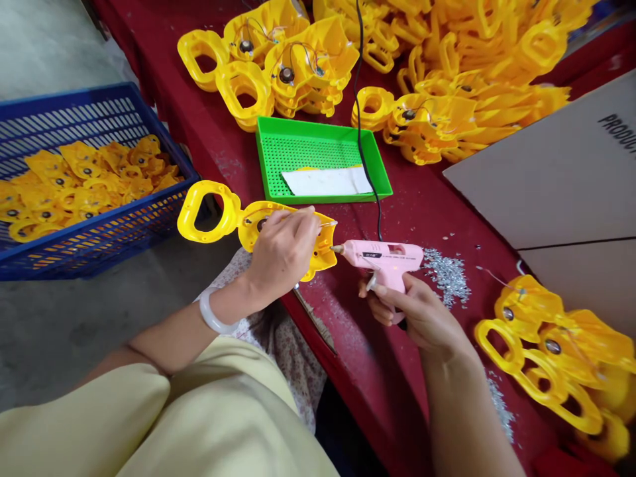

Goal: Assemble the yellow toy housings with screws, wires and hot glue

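My left hand is closed on a yellow plastic shell with a looped handle, holding it over the edge of the red table. My fingers also pinch a thin wire on the shell. My right hand grips a pink glue gun, a finger on its trigger. The gun's nozzle points left and almost touches the shell's right end. A black cord runs from the gun up across the table.
A green mesh tray with a white sheet lies behind the hands. Piles of yellow shells fill the far table and the near right. A blue crate of yellow parts stands left. Cardboard lies right. Glue crumbs lie scattered.
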Available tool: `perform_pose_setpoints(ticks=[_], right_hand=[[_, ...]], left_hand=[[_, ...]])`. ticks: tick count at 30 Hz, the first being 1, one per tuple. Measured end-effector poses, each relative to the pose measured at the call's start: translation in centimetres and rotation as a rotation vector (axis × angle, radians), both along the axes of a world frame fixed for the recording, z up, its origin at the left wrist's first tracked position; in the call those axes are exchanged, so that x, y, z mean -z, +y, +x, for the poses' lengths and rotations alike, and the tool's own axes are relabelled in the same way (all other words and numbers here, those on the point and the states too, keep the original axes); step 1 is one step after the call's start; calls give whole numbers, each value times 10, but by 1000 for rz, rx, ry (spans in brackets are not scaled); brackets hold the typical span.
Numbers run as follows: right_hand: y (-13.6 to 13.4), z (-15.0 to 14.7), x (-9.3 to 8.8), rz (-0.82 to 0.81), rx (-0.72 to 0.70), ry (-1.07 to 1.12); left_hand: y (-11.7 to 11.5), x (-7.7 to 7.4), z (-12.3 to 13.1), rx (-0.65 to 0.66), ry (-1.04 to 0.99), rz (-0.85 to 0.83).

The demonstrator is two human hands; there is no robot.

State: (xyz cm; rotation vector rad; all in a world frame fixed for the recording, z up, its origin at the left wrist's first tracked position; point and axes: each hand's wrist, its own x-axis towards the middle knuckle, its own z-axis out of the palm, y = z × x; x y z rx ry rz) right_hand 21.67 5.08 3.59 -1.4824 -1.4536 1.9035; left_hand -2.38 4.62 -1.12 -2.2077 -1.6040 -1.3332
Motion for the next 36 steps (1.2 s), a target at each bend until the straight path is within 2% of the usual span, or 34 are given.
perform_pose_setpoints(ticks=[11, 18, 26, 32, 36], right_hand=[[-4, -2, -8, 105, 3, -104], [-2, -4, -14, 145, -31, -154], [-4, -2, -13, 93, -38, -108], [-8, 5, -14, -48, -110, -41], [-8, 5, -14, -26, -43, -5]], left_hand=[[-1, -1, 1, 9, -26, -54], [0, 0, 1, -17, -18, -32], [-1, -1, 4, -41, -45, -27], [0, -1, 4, -36, -34, -42], [1, 1, 4, -37, -32, -44]])
